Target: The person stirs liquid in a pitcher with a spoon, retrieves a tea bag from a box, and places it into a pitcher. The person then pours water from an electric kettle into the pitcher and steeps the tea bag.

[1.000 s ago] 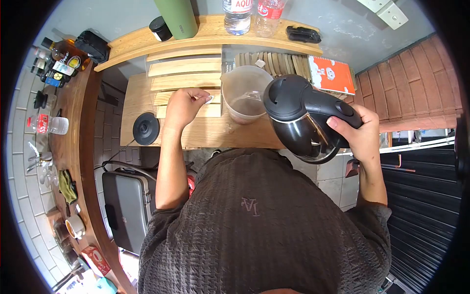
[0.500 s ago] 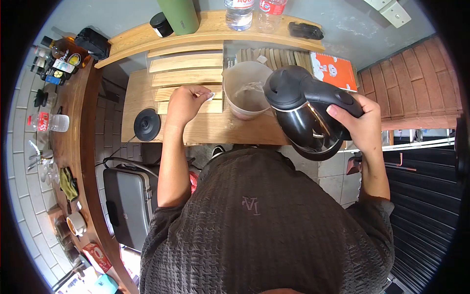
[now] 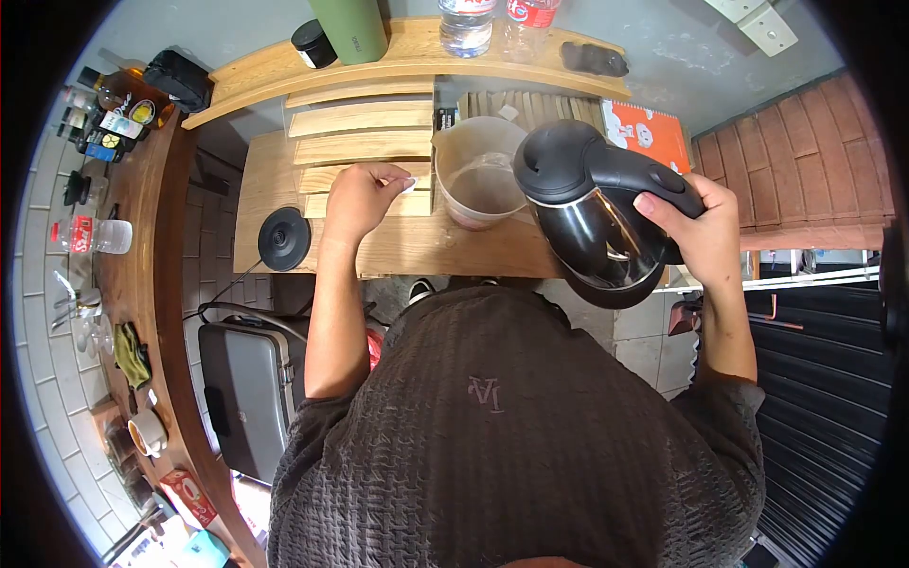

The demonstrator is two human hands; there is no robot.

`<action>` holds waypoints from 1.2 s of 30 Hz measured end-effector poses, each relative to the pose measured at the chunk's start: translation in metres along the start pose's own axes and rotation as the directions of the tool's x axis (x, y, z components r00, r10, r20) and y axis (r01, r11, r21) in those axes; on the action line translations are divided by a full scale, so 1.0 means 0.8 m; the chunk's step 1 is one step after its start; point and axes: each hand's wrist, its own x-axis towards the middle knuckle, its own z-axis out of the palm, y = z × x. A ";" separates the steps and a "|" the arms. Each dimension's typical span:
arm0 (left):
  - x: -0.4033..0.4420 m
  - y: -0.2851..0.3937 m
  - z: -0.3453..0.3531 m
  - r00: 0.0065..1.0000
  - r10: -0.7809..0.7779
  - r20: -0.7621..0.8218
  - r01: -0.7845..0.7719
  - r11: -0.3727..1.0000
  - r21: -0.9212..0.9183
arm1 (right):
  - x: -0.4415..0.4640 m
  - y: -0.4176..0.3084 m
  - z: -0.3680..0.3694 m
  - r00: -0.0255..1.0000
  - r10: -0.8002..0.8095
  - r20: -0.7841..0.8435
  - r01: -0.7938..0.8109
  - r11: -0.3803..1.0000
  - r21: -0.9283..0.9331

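Note:
My right hand (image 3: 701, 216) is wrapped round the handle of a black and shiny metal electric kettle (image 3: 601, 241). The kettle is tilted to the left, its spout side at the rim of a translucent plastic pitcher (image 3: 473, 213). Pale streaks show inside the pitcher; whether they are flowing water I cannot tell. My left hand (image 3: 360, 204) pinches a small white piece (image 3: 410, 185), perhaps paper, between thumb and fingertips, left of the pitcher. A round black kettle base (image 3: 284, 239) lies on the wooden table (image 3: 407, 254) at the left.
A slatted wooden rack (image 3: 360, 147) stands behind my left hand. On the back shelf (image 3: 407, 43) are a green bottle (image 3: 350, 30), a black jar (image 3: 313, 44) and plastic bottles (image 3: 466, 33). An orange notebook (image 3: 649, 135) leans at the right. A cluttered wooden counter (image 3: 142, 293) runs along the left.
Both hands and the kettle stay almost where they were, with only a slight shift of the view. The pale streaks inside the pitcher look different.

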 end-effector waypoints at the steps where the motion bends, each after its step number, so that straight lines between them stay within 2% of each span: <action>1: 0.000 -0.001 0.001 1.000 0.000 0.001 0.000 1.000 0.000 | 0.000 0.000 0.000 1.000 -0.007 0.000 0.007 1.000 -0.010; 20: 0.003 0.005 -0.001 1.000 -0.020 0.012 0.020 1.000 0.008 | -0.003 -0.010 -0.001 1.000 0.006 0.005 -0.005 0.998 -0.067; 26: 0.004 -0.001 0.002 1.000 0.004 -0.014 -0.003 0.999 0.034 | -0.005 -0.014 -0.004 0.998 0.064 0.016 -0.062 0.991 -0.120; 31: 0.005 -0.004 0.003 0.999 0.019 -0.031 -0.018 0.999 0.033 | -0.007 -0.019 -0.002 1.000 0.002 0.009 -0.001 0.993 -0.117; 36: 0.004 0.001 0.002 0.999 0.029 -0.024 -0.028 0.999 0.027 | -0.008 -0.026 -0.003 0.997 0.070 0.029 -0.065 0.988 -0.141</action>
